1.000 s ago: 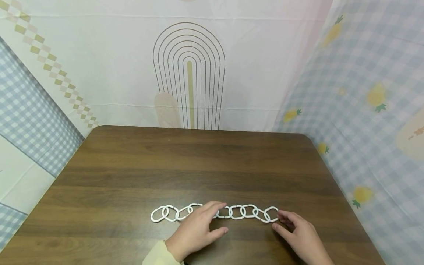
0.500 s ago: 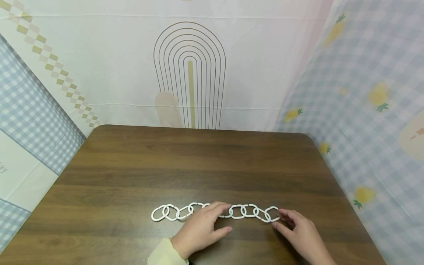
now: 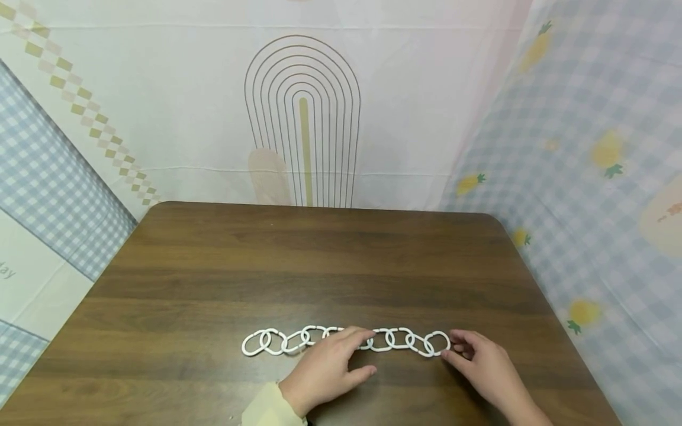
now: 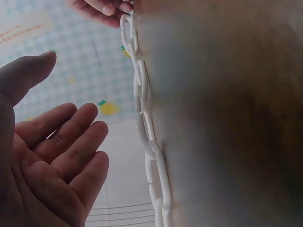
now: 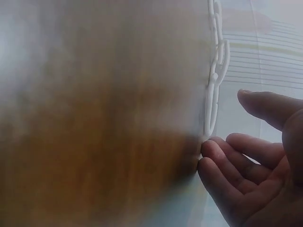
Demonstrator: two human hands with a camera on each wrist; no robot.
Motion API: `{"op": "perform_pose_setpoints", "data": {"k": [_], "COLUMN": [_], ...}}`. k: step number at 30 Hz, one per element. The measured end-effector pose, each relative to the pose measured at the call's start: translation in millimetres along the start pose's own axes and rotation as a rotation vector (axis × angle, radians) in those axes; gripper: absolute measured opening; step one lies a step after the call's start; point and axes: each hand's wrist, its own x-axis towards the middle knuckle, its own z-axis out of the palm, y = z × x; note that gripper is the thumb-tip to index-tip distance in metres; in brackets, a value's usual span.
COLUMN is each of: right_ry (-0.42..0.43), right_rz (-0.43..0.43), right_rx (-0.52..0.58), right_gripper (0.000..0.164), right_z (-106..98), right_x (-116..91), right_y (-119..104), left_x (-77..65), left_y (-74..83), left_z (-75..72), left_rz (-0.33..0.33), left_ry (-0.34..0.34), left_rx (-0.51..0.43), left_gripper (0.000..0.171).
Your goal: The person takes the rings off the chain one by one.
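Over the table before patterned cloth, both hands are relaxed, the left partly hiding a white chain.

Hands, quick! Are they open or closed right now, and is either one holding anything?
Left hand: open, holding nothing, above the white chain.
Right hand: open, holding nothing, beside the chain's right end.

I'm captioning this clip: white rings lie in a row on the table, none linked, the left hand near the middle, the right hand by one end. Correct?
Not quite: the rings are linked; the head view shows those in sight hooked through their neighbours. The rest is right.
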Motion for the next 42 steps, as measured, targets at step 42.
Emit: {"op": "perform_pose_setpoints", "data": {"k": [42], "right_ry": [-0.008], "right_rz": [-0.017], "right_rx": [-0.114], "right_gripper": [0.017], "right_z": [7], "right_x": [25], "right_y": [-2], "left_x": [18.3], "left_y": [3.4], "left_z": [6.7], "left_rz": [0.05], "left_ry": [-0.052], "left_rx": [-0.011], "left_gripper": [0.047]}}
